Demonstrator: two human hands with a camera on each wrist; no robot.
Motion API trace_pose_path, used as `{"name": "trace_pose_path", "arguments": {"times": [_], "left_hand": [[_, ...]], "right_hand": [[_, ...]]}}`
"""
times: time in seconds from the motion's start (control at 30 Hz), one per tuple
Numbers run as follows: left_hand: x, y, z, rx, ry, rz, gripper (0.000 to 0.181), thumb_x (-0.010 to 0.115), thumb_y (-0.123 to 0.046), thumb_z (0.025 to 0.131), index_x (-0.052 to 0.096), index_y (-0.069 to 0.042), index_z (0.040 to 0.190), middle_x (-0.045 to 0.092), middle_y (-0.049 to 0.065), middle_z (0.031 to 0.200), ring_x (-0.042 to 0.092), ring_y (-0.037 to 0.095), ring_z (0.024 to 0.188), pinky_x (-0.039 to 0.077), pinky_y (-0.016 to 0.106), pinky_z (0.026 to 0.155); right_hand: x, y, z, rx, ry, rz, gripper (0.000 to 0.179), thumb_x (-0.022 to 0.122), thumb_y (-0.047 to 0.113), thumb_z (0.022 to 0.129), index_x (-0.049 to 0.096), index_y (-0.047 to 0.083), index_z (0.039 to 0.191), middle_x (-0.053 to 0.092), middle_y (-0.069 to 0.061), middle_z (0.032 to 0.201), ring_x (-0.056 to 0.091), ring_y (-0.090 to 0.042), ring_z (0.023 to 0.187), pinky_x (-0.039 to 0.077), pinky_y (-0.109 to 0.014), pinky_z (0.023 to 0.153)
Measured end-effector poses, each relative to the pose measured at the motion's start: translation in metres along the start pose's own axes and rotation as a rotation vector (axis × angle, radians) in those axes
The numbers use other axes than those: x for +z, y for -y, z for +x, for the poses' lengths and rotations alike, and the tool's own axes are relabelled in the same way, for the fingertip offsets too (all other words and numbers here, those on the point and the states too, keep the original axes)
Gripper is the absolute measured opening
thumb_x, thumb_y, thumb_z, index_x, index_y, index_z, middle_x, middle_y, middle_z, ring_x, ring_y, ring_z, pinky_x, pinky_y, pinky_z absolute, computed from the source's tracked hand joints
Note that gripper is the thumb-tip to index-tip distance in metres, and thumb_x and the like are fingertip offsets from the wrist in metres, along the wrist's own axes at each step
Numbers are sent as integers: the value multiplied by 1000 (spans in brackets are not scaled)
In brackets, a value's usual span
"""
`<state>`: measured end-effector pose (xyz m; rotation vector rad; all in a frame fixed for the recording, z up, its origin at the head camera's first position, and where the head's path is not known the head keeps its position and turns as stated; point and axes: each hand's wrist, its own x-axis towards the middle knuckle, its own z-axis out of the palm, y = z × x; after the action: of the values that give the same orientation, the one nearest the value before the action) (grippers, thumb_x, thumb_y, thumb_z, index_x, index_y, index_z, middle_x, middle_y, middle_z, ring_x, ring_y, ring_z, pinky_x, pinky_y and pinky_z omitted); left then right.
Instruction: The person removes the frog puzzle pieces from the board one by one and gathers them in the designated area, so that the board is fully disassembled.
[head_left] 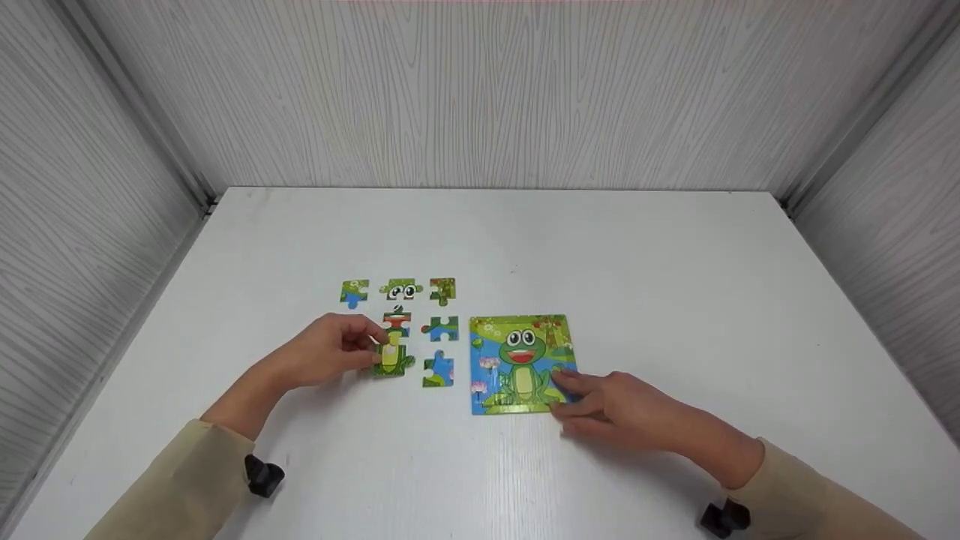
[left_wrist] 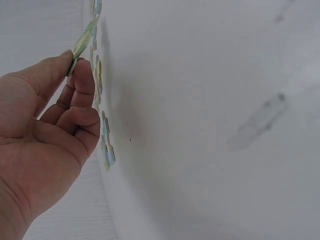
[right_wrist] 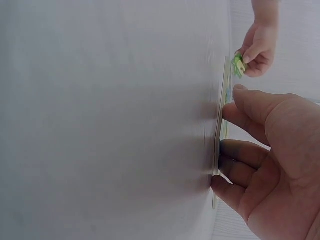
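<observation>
Between thumb and fingertips my left hand (head_left: 330, 349) pinches a jigsaw piece (head_left: 390, 365) showing a frog's yellow belly and green legs. In the left wrist view this piece is tilted and raised off the table. Just beyond it lies a piece with the red mouth (head_left: 396, 321), partly covered in the head view. My right hand (head_left: 626, 401) rests its fingers on the lower right edge of a square frog puzzle board (head_left: 517, 409). The right wrist view shows the thumb (right_wrist: 242, 90) spread from the other fingers, which touch the board's edge.
Behind the left hand lie an eyes piece (head_left: 401, 291), a green-blue corner piece (head_left: 355, 292) and a tree piece (head_left: 442, 289). Two blue-green pieces, a side piece (head_left: 441, 328) and a lower one (head_left: 439, 370), lie left of the board. Pale panels (head_left: 510, 90) enclose the white table (head_left: 660, 255).
</observation>
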<state>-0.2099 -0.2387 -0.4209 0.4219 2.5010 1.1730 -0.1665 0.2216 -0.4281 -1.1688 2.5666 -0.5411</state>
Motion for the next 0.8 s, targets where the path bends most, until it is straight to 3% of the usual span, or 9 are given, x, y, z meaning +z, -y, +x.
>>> {"name": "trace_pose_path", "arguments": {"times": [0.33, 0.8], "left_hand": [[6, 8, -1, -2, 4, 33, 29, 83, -14, 92, 74, -11, 119, 66, 5, 102, 57, 24, 95, 50, 30, 84], [12, 9, -1, 10, -22, 61, 31, 85, -18, 91, 74, -13, 119, 66, 3, 104, 57, 23, 95, 49, 29, 84]], "right_hand": [[-1, 1, 0, 35, 2, 28, 34, 70, 35, 104, 75, 21, 135, 53, -12, 156, 55, -30, 140, 50, -55, 104], [0, 0, 1, 38, 8, 24, 35, 69, 36, 104, 74, 20, 135, 53, -11, 156, 54, -30, 141, 50, -55, 105]]}}
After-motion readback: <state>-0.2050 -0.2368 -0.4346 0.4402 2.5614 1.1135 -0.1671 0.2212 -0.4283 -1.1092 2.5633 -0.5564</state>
